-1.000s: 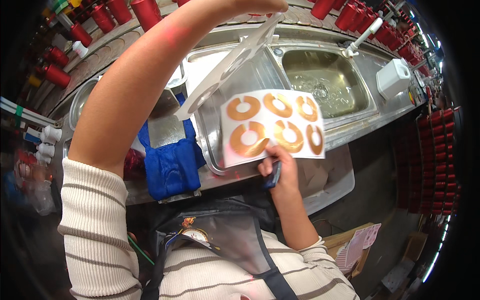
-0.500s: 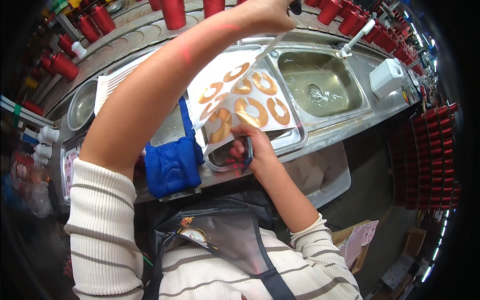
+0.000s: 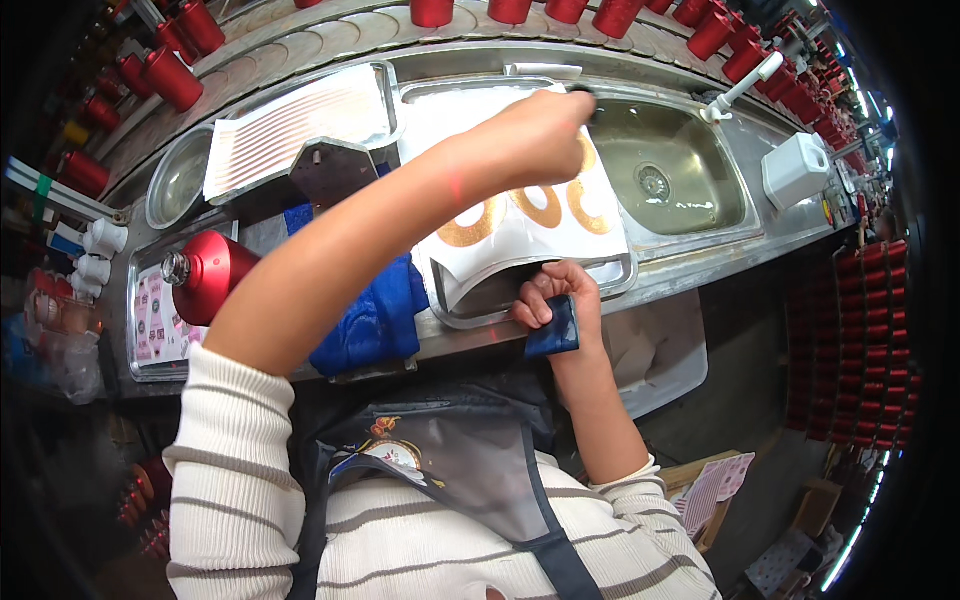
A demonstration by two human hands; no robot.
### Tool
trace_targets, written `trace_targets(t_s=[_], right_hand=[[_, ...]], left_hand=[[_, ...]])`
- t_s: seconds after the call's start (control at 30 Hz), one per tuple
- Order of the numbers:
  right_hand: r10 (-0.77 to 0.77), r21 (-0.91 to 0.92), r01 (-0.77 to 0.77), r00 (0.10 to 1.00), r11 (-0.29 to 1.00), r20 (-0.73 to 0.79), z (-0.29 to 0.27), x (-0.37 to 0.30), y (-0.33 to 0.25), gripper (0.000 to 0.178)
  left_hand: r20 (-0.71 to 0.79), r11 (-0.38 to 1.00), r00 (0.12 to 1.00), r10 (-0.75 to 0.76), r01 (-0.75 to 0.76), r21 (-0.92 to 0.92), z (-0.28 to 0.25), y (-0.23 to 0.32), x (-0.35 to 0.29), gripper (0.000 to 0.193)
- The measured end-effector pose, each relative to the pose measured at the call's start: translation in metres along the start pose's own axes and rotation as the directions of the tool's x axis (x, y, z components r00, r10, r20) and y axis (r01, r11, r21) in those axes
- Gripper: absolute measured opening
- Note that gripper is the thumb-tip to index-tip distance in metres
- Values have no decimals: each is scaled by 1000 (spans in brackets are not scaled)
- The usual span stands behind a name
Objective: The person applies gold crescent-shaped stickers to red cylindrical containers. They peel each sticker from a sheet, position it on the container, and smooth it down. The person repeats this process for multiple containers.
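— Left grip [image 3: 535, 135]?
— Closed tight near the upper centre of the frame, pinching the top edge of a white sheet printed with golden-orange rings [image 3: 540, 225]; something small and dark pokes out past the knuckles, too little showing to name.

— And the right grip [image 3: 558, 300]?
— Just below centre, curled narrow around a small dark blue flat block [image 3: 553, 328], thumb over its upper edge, knuckles touching the sheet's lower corner.

— Look of the sheet?
— Glossy white, held up and bowed over a shallow stainless-steel tray [image 3: 610, 285] at mid-frame, lower left corner curling down toward the tray rim. Three rings readable; others covered by the left forearm.

— Around it?
— Steel sink basin with a round drain [image 3: 665, 185] just right of the tray. Second metal tray carrying a sheet of fine orange stripes [image 3: 300, 120] in the upper left. Crumpled blue cloth [image 3: 375, 320] on the bench [image 3: 690, 275] edge left of the sheet, touching the left forearm. Red metallic cone with a silver tip [image 3: 205, 275] at far left. Row of red spools [image 3: 610, 15] along the top edge, bent by the lens.

— Hidden or cut off?
— Sheet's middle behind the forearm; tray floor under the sheet out of sight; spools clipped by the frame's top.
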State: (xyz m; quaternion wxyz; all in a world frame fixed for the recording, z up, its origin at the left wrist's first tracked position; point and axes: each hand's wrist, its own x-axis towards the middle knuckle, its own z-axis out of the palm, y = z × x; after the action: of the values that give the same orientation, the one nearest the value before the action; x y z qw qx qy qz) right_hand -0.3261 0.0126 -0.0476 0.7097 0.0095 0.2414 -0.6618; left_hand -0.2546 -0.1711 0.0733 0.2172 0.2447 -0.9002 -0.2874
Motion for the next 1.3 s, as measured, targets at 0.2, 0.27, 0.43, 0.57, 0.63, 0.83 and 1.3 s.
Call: trace_targets(t_s=[0.2,0.27,0.43,0.57,0.63,0.83,1.3], right_hand=[[89,129,-82,995,988,-50,21,10,-10,34],[130,197,-106,985,975,-114,20,19,-14,32],[130,71,-123,986,990,-108,21,29,-15,30],[63,3,-63,990,998,-127,31,28,-11,30],[18,-24,-22,987,999,-159,30,31,-11,30],[-98,47,113,963,992,-250,-7,37,-25,31],[-476,-509,322,855,798,-204,15,44,-56,21]], left_hand=[[-227,856,827,-514,512,-76,-21,15,-143,29],[146,566,638,-756,749,-344,-22,4,-171,39],[450,-65,562,-694,573,-817,-6,2,-179,67],[399,-267,567,-721,304,-915,10,0,-174,54],[338,-274,526,-780,199,-941,18,-18,-168,47],[-9,123,552,-834,170,-978,18,-16,-154,19],[-213,612,610,-763,579,-538,13,-40,-162,24]])
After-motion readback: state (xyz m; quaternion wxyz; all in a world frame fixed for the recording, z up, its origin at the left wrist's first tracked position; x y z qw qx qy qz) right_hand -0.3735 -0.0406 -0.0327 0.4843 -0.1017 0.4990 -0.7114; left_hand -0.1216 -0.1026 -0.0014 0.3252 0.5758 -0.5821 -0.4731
